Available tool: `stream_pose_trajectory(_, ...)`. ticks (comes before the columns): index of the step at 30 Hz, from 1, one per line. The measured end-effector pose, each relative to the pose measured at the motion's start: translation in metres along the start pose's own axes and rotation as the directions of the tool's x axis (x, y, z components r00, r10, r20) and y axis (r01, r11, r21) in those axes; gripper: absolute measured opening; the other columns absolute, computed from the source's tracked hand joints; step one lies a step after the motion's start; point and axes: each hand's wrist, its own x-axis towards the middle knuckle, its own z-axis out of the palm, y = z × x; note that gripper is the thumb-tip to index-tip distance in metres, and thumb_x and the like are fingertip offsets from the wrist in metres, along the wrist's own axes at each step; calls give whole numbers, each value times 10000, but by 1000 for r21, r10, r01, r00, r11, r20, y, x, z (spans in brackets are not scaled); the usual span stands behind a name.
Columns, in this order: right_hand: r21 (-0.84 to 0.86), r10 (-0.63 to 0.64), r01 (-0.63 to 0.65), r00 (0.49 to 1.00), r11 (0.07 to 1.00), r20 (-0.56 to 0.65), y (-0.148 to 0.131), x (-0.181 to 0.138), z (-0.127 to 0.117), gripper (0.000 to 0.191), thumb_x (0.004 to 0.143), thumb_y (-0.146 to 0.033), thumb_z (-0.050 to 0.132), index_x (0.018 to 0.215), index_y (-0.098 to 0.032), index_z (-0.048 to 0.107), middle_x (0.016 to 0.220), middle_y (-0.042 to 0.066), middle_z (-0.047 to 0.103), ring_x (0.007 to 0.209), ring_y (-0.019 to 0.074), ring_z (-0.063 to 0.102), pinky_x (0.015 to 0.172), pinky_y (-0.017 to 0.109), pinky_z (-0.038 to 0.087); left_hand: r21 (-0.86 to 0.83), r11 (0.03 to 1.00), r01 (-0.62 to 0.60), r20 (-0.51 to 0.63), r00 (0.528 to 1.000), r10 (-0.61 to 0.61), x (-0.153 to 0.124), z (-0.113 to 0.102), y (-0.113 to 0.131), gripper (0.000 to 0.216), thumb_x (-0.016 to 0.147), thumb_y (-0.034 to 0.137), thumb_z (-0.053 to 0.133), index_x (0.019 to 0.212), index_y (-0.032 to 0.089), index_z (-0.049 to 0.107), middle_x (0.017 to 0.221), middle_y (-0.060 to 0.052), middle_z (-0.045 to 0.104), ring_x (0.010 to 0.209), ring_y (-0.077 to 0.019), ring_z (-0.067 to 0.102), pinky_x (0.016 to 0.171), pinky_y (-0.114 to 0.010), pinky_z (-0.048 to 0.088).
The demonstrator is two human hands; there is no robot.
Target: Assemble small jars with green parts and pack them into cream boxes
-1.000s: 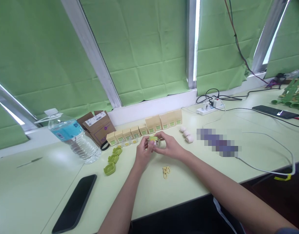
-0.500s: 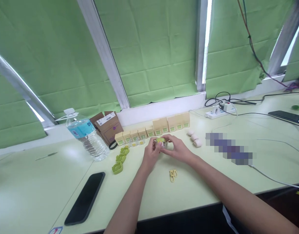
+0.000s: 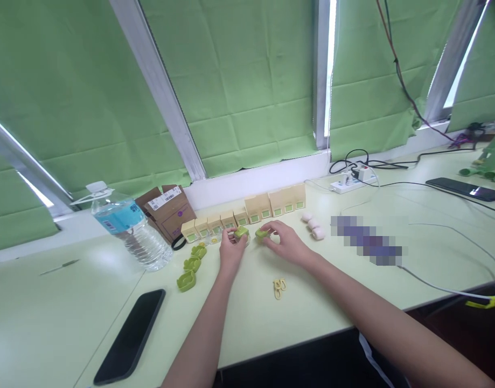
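Note:
My left hand (image 3: 230,255) is closed around a small clear container with a green upper part (image 3: 241,233), at the middle of the table. Just to the right, my right hand (image 3: 286,243) pinches a small green piece (image 3: 261,234) between thumb and fingers, apart from the container. Several green shaped pieces (image 3: 192,264) lie in a slanting line to the left of my left hand. Small clear pieces with yellow centres (image 3: 214,240) sit beyond it. Yellow loops (image 3: 278,288) rest nearer me, and pale pink rounded pieces (image 3: 313,226) lie to the right.
A row of small tan boxes (image 3: 255,210) lines the back. At left stand a large water bottle (image 3: 144,237) and a brown carton (image 3: 174,215); a black phone (image 3: 130,337) lies in front. A power strip (image 3: 348,183) with cables and another phone (image 3: 469,188) are at right.
My hands were together on one green-topped container; now they are apart, the left holding the container and the right a separate green piece. The view has shifted slightly right.

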Motion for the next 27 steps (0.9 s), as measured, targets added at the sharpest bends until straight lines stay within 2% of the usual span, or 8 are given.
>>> stream_pose_trajectory(4,-45,46,-43,996,998,81,1,0,3,176,870,-175,605,1035,-213,654,1013,68,670,919,195,643,890,376,512,61,997,-55,86,995,49,-4,2,2,396,748,357,705,1086,201,569,918,-46,667,785,-176,638,765,-321,497)
stream_pose_trajectory(9,-95,139,-135,989,986,46,7,-1,4,331,860,-258,662,1186,-236,613,1170,105,606,1042,225,619,959,410,489,92,990,-105,153,984,90,-3,3,-3,345,764,330,695,1070,224,577,986,-53,691,861,-189,649,802,-326,485)
stream_pose_trajectory(13,-93,157,-150,985,984,73,18,0,5,457,845,-291,691,1277,-239,550,1245,120,575,1137,247,584,1011,432,459,105,985,-133,251,962,103,-2,2,-6,335,783,343,684,1070,231,553,1023,-60,705,938,-206,656,800,-324,479)
stream_pose_trajectory(18,-72,141,-137,989,988,51,39,4,9,354,880,-205,616,1225,-225,540,1215,100,603,1144,231,578,1014,422,450,80,983,-164,395,911,119,-11,0,5,301,821,356,645,1067,232,523,1072,-66,703,999,-213,657,874,-347,472)
stream_pose_trajectory(21,-45,149,-148,988,988,27,50,6,12,402,879,-206,616,1264,-223,499,1224,97,606,1138,225,581,1000,411,457,59,981,-185,465,874,138,-18,1,14,288,839,373,630,1068,239,520,1076,-52,700,1018,-208,650,911,-351,465)
stream_pose_trajectory(24,-65,168,-166,985,984,28,57,6,14,381,904,-216,586,1275,-226,502,1200,96,615,1138,225,579,992,405,458,60,978,-198,490,860,144,-23,2,18,291,836,388,635,1068,245,532,1076,-44,702,1015,-209,644,916,-353,463)
stream_pose_trajectory(27,-105,195,-192,980,976,26,58,6,13,377,922,-166,525,1295,-223,526,1181,110,619,1109,221,596,980,396,465,77,977,-201,480,866,140,-21,2,17,298,830,408,641,1062,246,546,1052,-43,705,992,-216,644,903,-361,467)
